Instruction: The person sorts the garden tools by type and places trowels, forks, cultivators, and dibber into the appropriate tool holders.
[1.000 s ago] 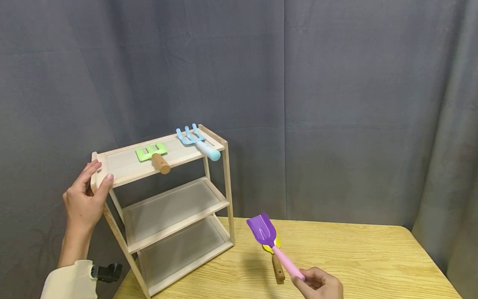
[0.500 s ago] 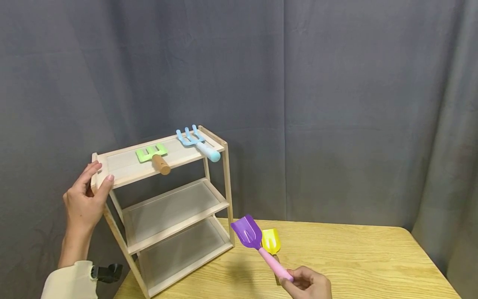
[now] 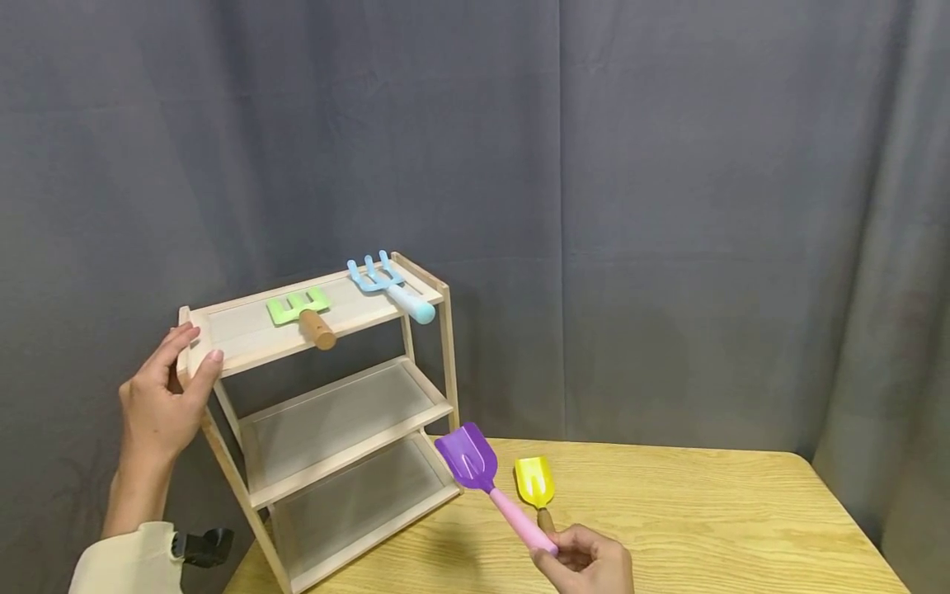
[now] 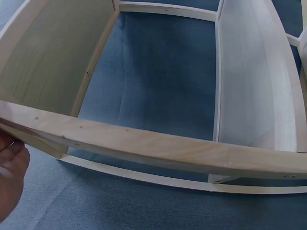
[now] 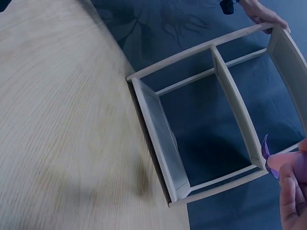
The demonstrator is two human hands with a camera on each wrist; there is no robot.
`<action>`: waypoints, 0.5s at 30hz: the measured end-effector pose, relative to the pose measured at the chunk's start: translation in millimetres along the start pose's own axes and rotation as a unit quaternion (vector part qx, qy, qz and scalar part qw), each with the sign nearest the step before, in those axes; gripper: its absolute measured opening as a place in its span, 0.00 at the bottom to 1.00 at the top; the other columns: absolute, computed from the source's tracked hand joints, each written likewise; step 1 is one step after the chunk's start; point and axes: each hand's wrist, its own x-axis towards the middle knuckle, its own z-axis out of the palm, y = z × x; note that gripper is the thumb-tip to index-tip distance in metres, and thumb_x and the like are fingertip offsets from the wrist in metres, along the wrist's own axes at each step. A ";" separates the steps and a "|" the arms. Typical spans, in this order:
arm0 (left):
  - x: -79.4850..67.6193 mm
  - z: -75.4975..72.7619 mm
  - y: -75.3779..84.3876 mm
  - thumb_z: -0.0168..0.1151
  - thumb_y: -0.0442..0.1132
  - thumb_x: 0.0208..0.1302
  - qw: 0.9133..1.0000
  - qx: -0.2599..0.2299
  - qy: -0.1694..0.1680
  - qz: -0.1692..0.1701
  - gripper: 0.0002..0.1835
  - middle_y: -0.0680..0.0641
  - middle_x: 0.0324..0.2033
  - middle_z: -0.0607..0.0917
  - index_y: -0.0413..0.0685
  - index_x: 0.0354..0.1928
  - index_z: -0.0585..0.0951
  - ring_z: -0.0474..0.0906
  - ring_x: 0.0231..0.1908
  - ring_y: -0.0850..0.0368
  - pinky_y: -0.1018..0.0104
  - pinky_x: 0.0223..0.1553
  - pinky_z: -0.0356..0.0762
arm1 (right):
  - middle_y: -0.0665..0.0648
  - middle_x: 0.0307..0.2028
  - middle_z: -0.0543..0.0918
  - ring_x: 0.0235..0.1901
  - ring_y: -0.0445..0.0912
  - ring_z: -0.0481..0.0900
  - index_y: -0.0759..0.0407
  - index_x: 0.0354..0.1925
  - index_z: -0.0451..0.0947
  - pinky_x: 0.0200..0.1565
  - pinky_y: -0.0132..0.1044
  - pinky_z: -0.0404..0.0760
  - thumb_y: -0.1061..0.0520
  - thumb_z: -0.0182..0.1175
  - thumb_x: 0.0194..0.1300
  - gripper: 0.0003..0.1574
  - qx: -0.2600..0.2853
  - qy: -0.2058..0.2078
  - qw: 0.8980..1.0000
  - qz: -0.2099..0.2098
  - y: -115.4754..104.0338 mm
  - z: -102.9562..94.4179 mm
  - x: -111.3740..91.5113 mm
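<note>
Head view shows me the right hand [image 3: 592,561] pinching the purple shovel [image 3: 472,464], likely light and stiff, by its handle [image 3: 521,520], a good spot, though some of the grip hides.

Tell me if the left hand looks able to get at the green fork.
Likely yes. The left hand grips one end of the top shelf, where the green fork lies, and nothing stands between them; it would probably need to let go first.

Two hand forks [image 3: 392,289] lie atop the rack [image 3: 341,422]; to its right, a shovel [image 3: 534,481] lies on the table [image 3: 727,511] before the curtain [image 3: 705,247].
</note>
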 end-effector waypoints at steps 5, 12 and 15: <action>1.6 -2.2 0.9 0.64 0.41 0.62 1.000 0.010 -0.024 -0.009 0.24 0.44 0.62 0.76 0.39 0.59 0.78 0.68 0.63 0.49 0.86 0.51 0.58 | 0.49 0.17 0.81 0.15 0.40 0.79 0.62 0.22 0.84 0.19 0.34 0.80 0.70 0.74 0.41 0.09 0.015 0.005 0.999 -0.042 -2.1 7.6 0.1; 2.9 -5.0 2.9 0.63 0.41 0.62 0.999 0.016 -0.038 -0.016 0.25 0.42 0.62 0.75 0.39 0.60 0.77 0.66 0.64 0.47 0.73 0.61 0.59 | 0.52 0.20 0.82 0.18 0.40 0.78 0.63 0.23 0.84 0.22 0.33 0.79 0.68 0.75 0.42 0.09 0.025 -0.013 0.999 -0.034 -10.3 13.0 1.5; 4.1 -6.2 2.9 0.64 0.41 0.62 0.999 0.019 -0.045 -0.016 0.26 0.41 0.63 0.74 0.38 0.61 0.77 0.65 0.65 0.47 0.65 0.64 0.58 | 0.52 0.21 0.82 0.19 0.40 0.78 0.63 0.24 0.84 0.24 0.33 0.79 0.66 0.75 0.43 0.08 0.022 -0.021 0.999 -0.019 -12.2 13.8 3.2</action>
